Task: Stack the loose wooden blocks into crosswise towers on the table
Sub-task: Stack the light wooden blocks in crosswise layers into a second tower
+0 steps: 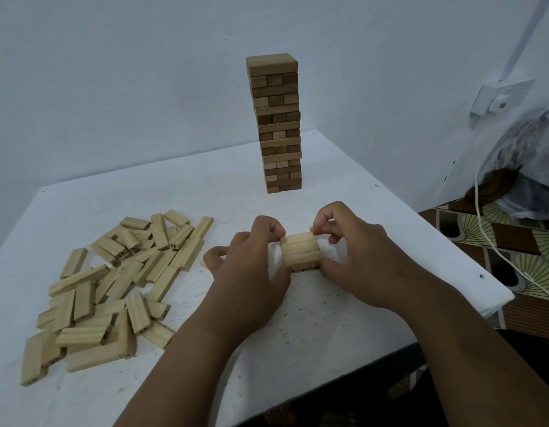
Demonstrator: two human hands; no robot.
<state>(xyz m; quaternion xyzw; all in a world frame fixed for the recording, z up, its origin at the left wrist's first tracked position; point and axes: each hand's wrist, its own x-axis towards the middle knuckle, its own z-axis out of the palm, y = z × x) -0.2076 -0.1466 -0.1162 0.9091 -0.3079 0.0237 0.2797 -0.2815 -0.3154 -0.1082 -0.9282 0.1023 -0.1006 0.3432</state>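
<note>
A fresh stack (300, 251) is being squared up near the middle of the surface (328, 318), so it looks like the base layers of a second tower are being set. Best done with light, even pressure from both sides so the top row is nudged flush without the layer under it being dragged sideways, and the ends should be lined up before anything else is added.

The left hand (251, 263) is being curled round the stack's left end, thumb at the front. The right hand (356, 257) is being pinched onto the right end, fingertips up top. Both forearms are being angled in from the near edge.

The pile (113, 288) of loose blocks is lying well off to the left, and the finished tower (276, 124) is standing further back.
</note>
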